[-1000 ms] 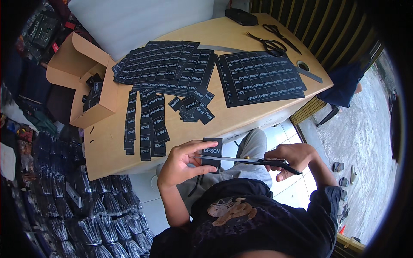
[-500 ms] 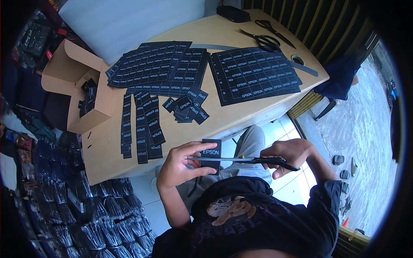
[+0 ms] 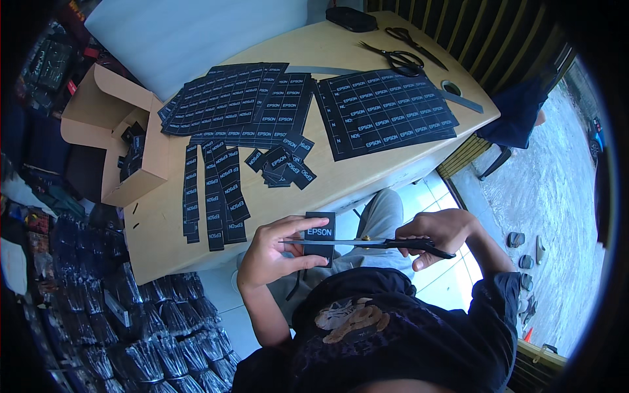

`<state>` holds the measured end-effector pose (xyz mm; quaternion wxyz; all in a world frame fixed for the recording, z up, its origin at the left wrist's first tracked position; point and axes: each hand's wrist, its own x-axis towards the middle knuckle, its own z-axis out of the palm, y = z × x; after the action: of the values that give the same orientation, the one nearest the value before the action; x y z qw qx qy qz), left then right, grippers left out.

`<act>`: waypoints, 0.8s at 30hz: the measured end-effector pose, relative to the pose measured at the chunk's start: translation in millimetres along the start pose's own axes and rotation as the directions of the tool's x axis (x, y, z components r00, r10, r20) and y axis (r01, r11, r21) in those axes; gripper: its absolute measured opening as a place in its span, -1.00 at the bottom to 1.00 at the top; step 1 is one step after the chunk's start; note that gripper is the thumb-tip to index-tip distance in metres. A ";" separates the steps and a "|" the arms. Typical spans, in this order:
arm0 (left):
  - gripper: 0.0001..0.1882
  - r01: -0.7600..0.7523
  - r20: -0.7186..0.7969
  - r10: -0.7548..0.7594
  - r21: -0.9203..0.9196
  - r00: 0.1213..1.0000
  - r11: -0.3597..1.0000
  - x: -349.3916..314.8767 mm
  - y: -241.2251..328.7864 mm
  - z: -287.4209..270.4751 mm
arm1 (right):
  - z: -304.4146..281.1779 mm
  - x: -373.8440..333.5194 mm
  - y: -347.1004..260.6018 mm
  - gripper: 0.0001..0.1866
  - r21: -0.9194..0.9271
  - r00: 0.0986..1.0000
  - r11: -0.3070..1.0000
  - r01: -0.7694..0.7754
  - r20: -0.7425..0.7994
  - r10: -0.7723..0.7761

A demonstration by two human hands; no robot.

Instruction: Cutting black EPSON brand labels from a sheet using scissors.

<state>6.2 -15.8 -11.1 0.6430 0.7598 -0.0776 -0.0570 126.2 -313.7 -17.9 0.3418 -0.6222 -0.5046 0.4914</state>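
Observation:
My left hand [image 3: 263,254] pinches a small black label [image 3: 320,224] with pale lettering between thumb and fingers, upright in front of my lap. Scissors [image 3: 393,243] with black handles are in my right hand [image 3: 440,232], whose fingers are wrapped round the handles. Their blades lie level across the label below its lettering, and the tips reach towards my left palm. Beyond my hands, several loose cut labels [image 3: 279,159] are heaped on the wooden table [image 3: 341,187]. Long label strips [image 3: 214,196] lie to the left of that heap.
Uncut black label sheets [image 3: 386,111] and a further stack [image 3: 223,98] cover the table's middle. An open cardboard box [image 3: 141,173] with labels inside stands left. Two more scissors [image 3: 401,62], a dark pouch [image 3: 352,19] and a tape roll [image 3: 451,88] rest at the far right.
The view has shifted very slightly. Both hands keep the same hold on the label and scissors, with no clear movement between them.

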 end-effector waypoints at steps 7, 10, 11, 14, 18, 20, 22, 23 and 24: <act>-0.38 -0.016 0.030 0.016 -0.009 0.999 1.000 -0.1 -2.4 -1.8 | 0.9 -1.6 -1.7 -0.40 0.019 0.999 1.000 0.024 -0.026 -0.024; -0.38 -0.013 0.031 0.013 -0.004 0.999 1.000 -0.2 -2.8 -2.7 | 2.2 -0.8 -2.6 -0.39 0.027 0.998 0.999 0.033 -0.053 -0.031; -0.38 -0.013 0.034 0.013 -0.003 0.999 1.000 -0.2 -2.7 -2.9 | 2.7 -1.2 -3.0 -0.39 0.026 0.998 0.999 0.033 -0.062 -0.031; -0.39 -0.004 0.049 0.004 0.008 0.999 1.000 -0.4 1.2 -3.0 | 3.8 -2.4 -3.1 -0.40 0.020 0.998 1.000 0.022 -0.063 -0.020; -0.39 -0.013 0.055 0.013 0.003 0.998 1.000 -1.8 -1.4 -2.3 | 4.4 -3.2 -4.9 -0.41 0.016 0.998 1.000 0.019 -0.059 -0.018; -0.39 -0.010 0.054 0.011 -0.006 0.998 1.000 -2.2 -1.2 -2.0 | 5.7 -3.3 -1.5 -0.43 0.003 0.996 0.998 0.062 -0.069 -0.061; -0.39 -0.015 0.056 0.015 -0.002 0.998 1.000 -2.0 -1.6 -1.6 | 8.1 -3.7 -0.4 -0.43 0.011 0.995 0.998 0.061 -0.083 -0.059; -0.39 -0.022 0.057 0.022 0.003 0.998 1.000 -1.0 -1.7 -2.1 | 8.2 -3.6 0.1 -0.44 0.017 0.993 0.998 0.060 -0.098 -0.058; -0.39 -0.021 0.058 0.021 0.002 0.998 1.000 0.0 -3.0 -2.9 | 8.4 -3.3 1.4 -0.44 0.019 0.994 0.998 0.059 -0.099 -0.057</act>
<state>6.8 -12.4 -13.6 0.6402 0.7577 -0.1043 -0.0723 118.5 -317.8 -20.7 0.3870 -0.6269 -0.4996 0.4557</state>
